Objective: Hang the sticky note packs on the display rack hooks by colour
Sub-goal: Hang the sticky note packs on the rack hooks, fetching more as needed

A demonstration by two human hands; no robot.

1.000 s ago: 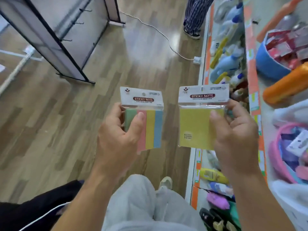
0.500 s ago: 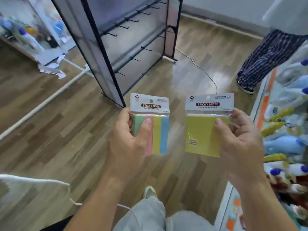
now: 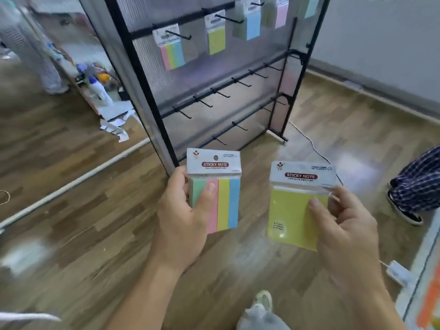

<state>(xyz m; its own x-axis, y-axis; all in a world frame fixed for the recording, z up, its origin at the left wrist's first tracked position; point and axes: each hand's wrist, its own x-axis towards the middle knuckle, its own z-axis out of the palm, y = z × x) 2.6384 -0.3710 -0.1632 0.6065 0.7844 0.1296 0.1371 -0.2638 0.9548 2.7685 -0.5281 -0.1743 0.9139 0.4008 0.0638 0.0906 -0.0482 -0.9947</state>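
In the lower middle of the frame, the left hand (image 3: 183,210) holds a four-colour pack (image 3: 222,198) of sticky notes. The thumb lies on the front, over the green and pink strips, and the other fingers are curled behind the pack. The pack stands upright, with its white "STICKY NOTE" header card on top. To the right of it and well apart, the right hand (image 3: 342,229) pinches a yellow pack (image 3: 290,215) at its right edge, with the thumb on the front and the fingers behind. This pack is a little tilted. Both packs are in the air above the wooden floor (image 3: 95,210), in front of the display rack (image 3: 140,75) and not touching it.

The rack fills the upper middle of the frame, with a black frame and a translucent back panel. On its upper row several packs hang from hooks: a striped pack (image 3: 173,53) at the left, a yellow-green pack (image 3: 216,36) beside it, then a blue pack (image 3: 252,26) and a pink pack (image 3: 281,15) near the top edge. The two rows below show bare black hooks (image 3: 221,92).

At the right edge is the leg of another person in striped trousers (image 3: 416,186) with a dark shoe (image 3: 404,210). A white cable (image 3: 314,146) runs over the floor from the foot of the rack toward the right. The upper left corner is too blurred to read.
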